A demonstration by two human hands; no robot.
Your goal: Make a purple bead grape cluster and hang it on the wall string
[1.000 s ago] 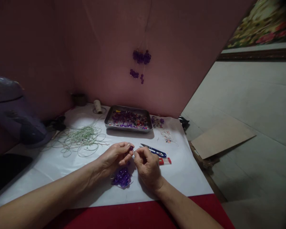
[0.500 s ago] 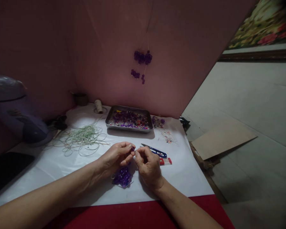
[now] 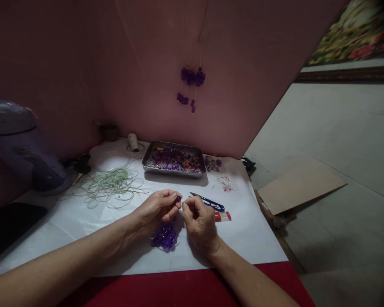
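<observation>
Between the thumb and finger of my left hand (image 3: 158, 209) is a dark purple bead (image 3: 178, 199). My right hand (image 3: 200, 224) is pinched closed just to the right of it; whatever its fingertips hold is too small to make out. Below my hands, a cluster of purple beads (image 3: 165, 237) lies on the white sheet. Blue thread snips (image 3: 211, 203) and a red and clear lighter (image 3: 223, 216) lie just beyond my right hand. A metal tray (image 3: 176, 172) of mixed beads sits farther back.
Tangled pale green cord (image 3: 113, 185) spreads at left, with a thread spool (image 3: 133, 143) behind it. Loose beads (image 3: 213, 163) lie right of the tray. Purple beadwork (image 3: 192, 76) hangs on the pink wall. A large lidded container (image 3: 16, 145) stands far left.
My right hand's fingertips have moved very slightly right, away from the bead. My left hand keeps its pinch on the bead; otherwise the view has only shifted a little.
</observation>
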